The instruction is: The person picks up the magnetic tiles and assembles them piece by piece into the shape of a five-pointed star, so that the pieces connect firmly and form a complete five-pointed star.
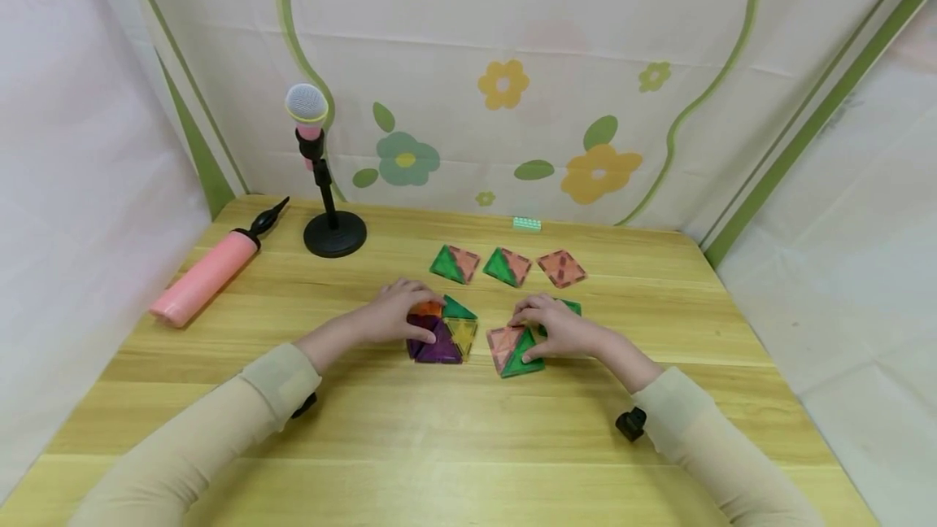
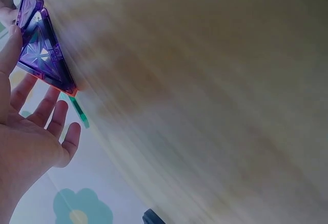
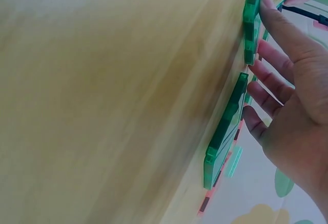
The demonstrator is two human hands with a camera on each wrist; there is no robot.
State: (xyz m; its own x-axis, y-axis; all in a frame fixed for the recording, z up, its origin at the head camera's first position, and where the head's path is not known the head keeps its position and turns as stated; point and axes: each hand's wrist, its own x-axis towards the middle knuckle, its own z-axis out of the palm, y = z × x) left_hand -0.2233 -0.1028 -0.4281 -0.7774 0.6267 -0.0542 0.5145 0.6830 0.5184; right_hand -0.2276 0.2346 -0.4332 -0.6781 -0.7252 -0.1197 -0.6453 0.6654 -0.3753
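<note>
My left hand [image 1: 391, 317] holds a cluster of translucent magnetic tiles, thumb on a purple tile [image 1: 442, 348] and fingers at the far side by an orange tile [image 1: 429, 309]. A yellow tile [image 1: 463, 335] and a green triangle tile [image 1: 457, 309] adjoin on the cluster's right. In the left wrist view, the thumb lies against the purple tiles [image 2: 40, 52]. My right hand [image 1: 562, 329] grips a square of pink tile [image 1: 501, 340] and green tile [image 1: 516, 363] between thumb and fingers. Another green tile [image 1: 573, 307] lies partly hidden beneath that hand.
Behind the hands lie two green-and-pink tile squares [image 1: 454, 264] [image 1: 507, 267] and a pink one [image 1: 562, 268]. A small mint-coloured block [image 1: 527, 224] sits at the back edge. At left are a pink pump [image 1: 208, 276] and a microphone on a stand [image 1: 334, 234].
</note>
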